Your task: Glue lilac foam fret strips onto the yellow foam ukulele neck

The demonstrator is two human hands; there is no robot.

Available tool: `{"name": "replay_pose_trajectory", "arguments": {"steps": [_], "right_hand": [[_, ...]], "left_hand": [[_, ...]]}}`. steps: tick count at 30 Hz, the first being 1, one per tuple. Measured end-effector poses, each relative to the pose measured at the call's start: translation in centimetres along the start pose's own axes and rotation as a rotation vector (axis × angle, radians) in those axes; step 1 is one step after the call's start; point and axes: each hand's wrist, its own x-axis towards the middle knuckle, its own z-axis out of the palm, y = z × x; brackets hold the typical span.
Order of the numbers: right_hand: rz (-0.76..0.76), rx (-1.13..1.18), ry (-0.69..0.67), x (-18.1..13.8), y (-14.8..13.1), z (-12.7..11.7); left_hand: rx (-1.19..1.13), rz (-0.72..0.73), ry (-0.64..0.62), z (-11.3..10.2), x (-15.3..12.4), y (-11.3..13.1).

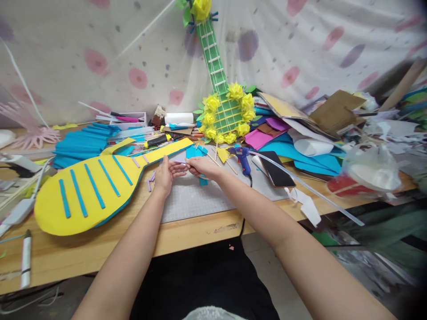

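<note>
Between my two hands is a small purple strip [180,162]. My right hand [202,167] pinches one end of it. My left hand [167,174] has its fingers stretched out and apart, close to the strip's other end; whether it touches is too small to tell. Left of my hands lies a yellow cardboard guitar shape [90,195] with blue strips across its body and two purple strips on its neck. Several loose purple pieces [150,182] rest beside my left wrist. Blue scraps [196,151] lie just beyond my fingers, and another blue bit shows beneath my right hand.
A grey cutting mat [193,204] lies under my hands. To the right are a blue glue gun [243,160], a black phone [275,169] and a long clear stick [310,191]. A green flowered guitar [216,80] leans at the back, beside paper piles [300,151].
</note>
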Motion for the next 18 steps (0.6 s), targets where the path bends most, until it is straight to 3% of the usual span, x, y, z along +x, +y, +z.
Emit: {"name": "replay_pose_trajectory", "arguments": {"steps": [5, 13, 18], "right_hand": [[-0.017, -0.066, -0.017, 0.35, 0.57, 0.16], [0.033, -0.081, -0.003, 0.45, 0.9, -0.03], [-0.086, -0.106, 0.006, 0.42, 0.84, 0.25]], "left_hand": [[0.093, 0.087, 0.054, -0.12, -0.15, -0.02], [0.076, 0.076, 0.121, -0.32, 0.0, -0.1], [0.079, 0.077, 0.155, -0.07, -0.08, -0.03]]}}
